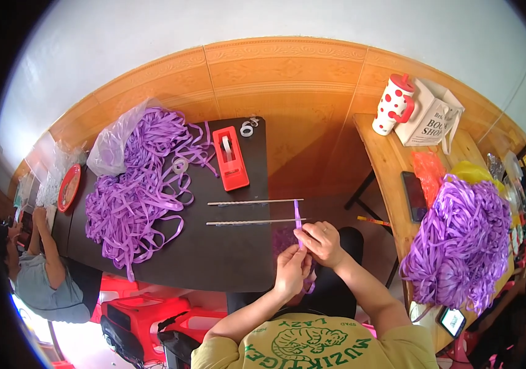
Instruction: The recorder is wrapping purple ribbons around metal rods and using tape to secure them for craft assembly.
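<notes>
My left hand (292, 269) pinches a narrow purple ribbon (298, 215) in front of my body. Just above it and to the right, my right hand (322, 242) has thumb and fingers closed on the same strip. The ribbon runs up from my fingers across the right ends of two thin, chopstick-like sticks; whether it loops round them I cannot tell. The far stick (253, 202) and the near stick (253, 222) lie roughly parallel, their right ends sticking out past the dark table's edge. More ribbon hangs below my hands, partly hidden.
On the dark table (213, 264) are a large purple ribbon heap (130, 209), a red tape dispenser (231, 160) and tape rolls (247, 129). The wooden table (370, 132) holds another ribbon pile (460, 246), a phone (413, 195) and a dotted tumbler (393, 104). Another person (53, 283) sits far left.
</notes>
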`<state>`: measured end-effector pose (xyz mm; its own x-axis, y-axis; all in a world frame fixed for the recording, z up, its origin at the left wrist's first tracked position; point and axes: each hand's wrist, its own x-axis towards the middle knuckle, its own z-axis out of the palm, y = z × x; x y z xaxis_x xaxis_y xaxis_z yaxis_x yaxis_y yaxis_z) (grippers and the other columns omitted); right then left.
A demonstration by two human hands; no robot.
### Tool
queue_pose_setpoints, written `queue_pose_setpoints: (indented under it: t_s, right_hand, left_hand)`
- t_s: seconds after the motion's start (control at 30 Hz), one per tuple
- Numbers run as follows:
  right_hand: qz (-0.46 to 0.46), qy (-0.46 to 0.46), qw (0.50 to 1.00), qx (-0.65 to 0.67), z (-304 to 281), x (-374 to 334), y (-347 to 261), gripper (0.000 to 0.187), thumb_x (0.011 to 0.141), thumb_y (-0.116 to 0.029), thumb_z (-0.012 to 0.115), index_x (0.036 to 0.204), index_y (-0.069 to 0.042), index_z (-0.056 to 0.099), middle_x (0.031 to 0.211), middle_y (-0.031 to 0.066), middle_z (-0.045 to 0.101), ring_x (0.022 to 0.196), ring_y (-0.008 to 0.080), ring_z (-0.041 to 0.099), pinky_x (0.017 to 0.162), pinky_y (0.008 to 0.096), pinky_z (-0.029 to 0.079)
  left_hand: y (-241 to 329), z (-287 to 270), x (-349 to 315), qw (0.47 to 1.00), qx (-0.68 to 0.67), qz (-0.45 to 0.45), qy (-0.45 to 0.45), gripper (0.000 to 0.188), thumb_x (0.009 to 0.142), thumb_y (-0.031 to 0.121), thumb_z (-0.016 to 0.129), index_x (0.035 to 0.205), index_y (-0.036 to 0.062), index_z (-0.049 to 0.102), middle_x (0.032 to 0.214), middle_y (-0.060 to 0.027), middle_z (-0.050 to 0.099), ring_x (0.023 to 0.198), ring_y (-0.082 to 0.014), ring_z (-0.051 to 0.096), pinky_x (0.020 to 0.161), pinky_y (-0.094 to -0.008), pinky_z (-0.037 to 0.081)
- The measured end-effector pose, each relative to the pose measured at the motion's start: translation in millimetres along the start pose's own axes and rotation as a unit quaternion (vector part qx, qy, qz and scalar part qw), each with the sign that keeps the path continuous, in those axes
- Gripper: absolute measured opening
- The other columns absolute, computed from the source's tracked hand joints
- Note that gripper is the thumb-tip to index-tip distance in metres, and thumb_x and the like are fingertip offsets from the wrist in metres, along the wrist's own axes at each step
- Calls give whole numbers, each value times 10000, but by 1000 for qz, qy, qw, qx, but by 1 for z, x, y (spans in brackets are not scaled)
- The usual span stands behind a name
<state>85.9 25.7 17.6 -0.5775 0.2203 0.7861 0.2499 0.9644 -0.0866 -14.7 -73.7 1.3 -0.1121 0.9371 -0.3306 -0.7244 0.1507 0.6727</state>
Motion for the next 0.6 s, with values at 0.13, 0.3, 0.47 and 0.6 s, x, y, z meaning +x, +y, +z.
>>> queue_pose_setpoints:
  t_s: [0.13, 0.3, 0.47, 0.6]
  right_hand:
    - [-13, 5, 1000, -6, -1, 1, -2, 298, 661, -116, 650, 942, -16, 659, 840, 66, 566, 631, 193, 537, 531, 307, 410]
    - [-12, 16, 1000, -12, -1, 2, -5, 270, 683, -108, 673, 935, -14, 654, 758, 46, 527, 608, 188, 524, 502, 296, 393]
    - [9, 16, 999, 47, -4, 13, -11, 268, 680, -96, 680, 934, -19, 642, 728, 48, 516, 597, 205, 530, 494, 313, 401]
    - [95, 25, 984, 152, -8, 25, -11, 182, 723, -47, 629, 905, -40, 626, 723, 78, 532, 608, 258, 554, 521, 358, 434]
  left_hand:
    - [11, 6, -8, 999, -32, -22, 0, 189, 956, 139, 455, 801, 59, 527, 629, -44, 504, 441, -100, 394, 375, -209, 270]
    - [23, 12, -20, 999, -24, -35, -12, 200, 972, 162, 433, 837, 52, 530, 651, -57, 517, 442, -112, 402, 376, -211, 280]
    - [42, 15, -37, 997, 29, -61, -44, 203, 972, 168, 441, 898, 25, 564, 680, -60, 541, 474, -117, 460, 386, -205, 305]
    - [85, 33, -50, 989, 80, -37, -114, 227, 953, 150, 466, 1054, -19, 579, 735, -76, 579, 530, -126, 523, 423, -219, 378]
